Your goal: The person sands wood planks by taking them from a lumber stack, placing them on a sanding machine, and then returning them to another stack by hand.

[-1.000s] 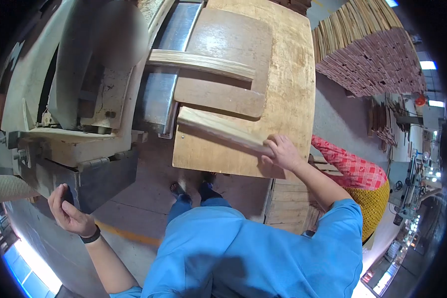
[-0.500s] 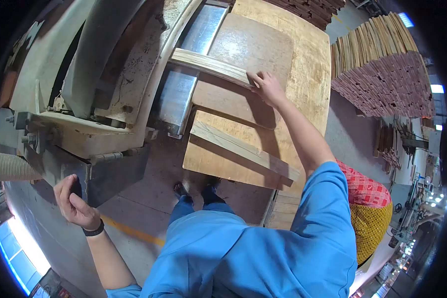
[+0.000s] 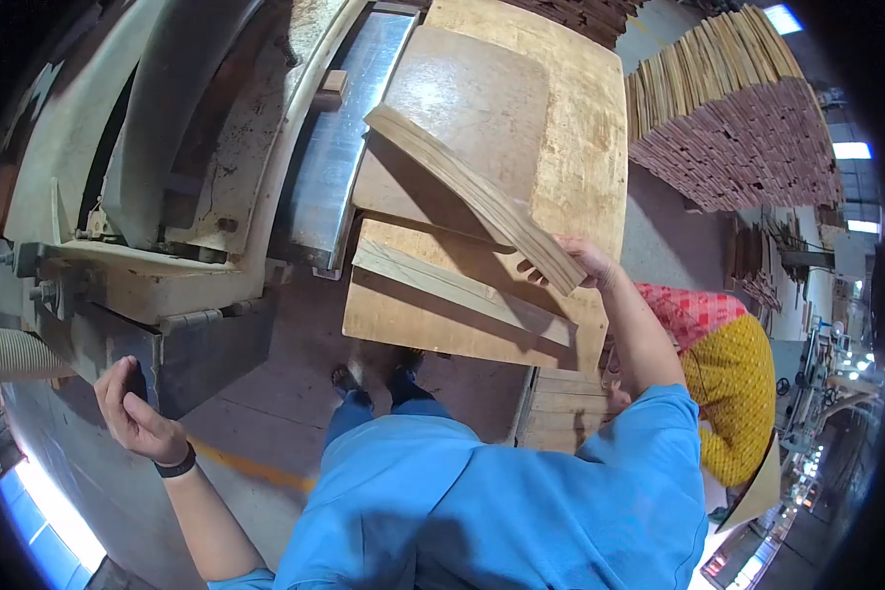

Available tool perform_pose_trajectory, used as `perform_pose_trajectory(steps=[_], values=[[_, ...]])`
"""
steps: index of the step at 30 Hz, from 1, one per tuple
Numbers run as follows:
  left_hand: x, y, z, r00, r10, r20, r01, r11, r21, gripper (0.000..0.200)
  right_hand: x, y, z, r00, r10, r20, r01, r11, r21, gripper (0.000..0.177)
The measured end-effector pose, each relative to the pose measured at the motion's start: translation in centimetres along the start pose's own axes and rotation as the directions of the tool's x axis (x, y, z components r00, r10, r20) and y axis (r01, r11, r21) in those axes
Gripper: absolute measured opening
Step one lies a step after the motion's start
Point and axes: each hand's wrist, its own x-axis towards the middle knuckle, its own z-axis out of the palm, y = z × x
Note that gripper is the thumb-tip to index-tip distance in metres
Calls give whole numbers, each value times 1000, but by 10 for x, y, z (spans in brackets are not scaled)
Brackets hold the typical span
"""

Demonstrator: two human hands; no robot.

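My right hand (image 3: 590,264) grips the near end of a wooden plank (image 3: 472,187), fingertips showing along its lower side. The plank slants above the wooden tabletop (image 3: 582,128), its far end raised near the metal strip and a shadow beneath it. A second plank (image 3: 462,291) lies across the tabletop's front part, apart from my hand. My left hand (image 3: 140,418), with a black band at the wrist, hovers beside the machine's dark lower box (image 3: 211,359). Its fingers are loosely bent, the thumb apart, and nothing shows in them.
The large machine (image 3: 157,265) stands on the left, with a shiny metal strip (image 3: 339,162) along the tabletop. A small wood piece (image 3: 332,88) sits by the machine's edge. Stacked boards (image 3: 728,138) rise at right. A person in yellow and red (image 3: 733,379) bends close by.
The plank has come away from the machine edge, swinging towards me in my right hand. The small wood piece now shows by the machine. The other person has shifted; my left hand stays nearly still.
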Motion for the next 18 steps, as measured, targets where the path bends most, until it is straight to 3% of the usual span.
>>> perform_pose_trajectory(steps=[5,8,11,12,14,15,17,18], values=[[-1,-2,1,1000,-1,-12,0,999,-45,33,-10,11,0,999,-15,36,14,999,36,67],[1,0,3,1000,-6,-24,5,998,-57,32,-15,11,1,998,35,54,-45,980,194,68],[3,4,2,1000,14,-19,-14,1000,-5,31,-12,8,-8,1000,21,-18,-23,991,-134,76],[4,5,2,1000,27,-15,-26,999,23,30,-10,7,-9,994,-31,-103,-3,948,-318,74],[7,10,3,999,20,-28,-19,999,27,29,-13,5,0,955,-180,-236,-16,764,-645,71],[7,12,4,999,22,-29,-21,999,36,28,-12,9,0,921,-272,-278,1,715,-699,77],[8,14,4,999,13,-34,-11,999,35,27,-9,10,14,820,-518,-243,-116,265,-957,83],[8,15,4,999,22,-31,-21,998,56,26,-7,12,22,765,-620,-174,-209,16,-978,86]])
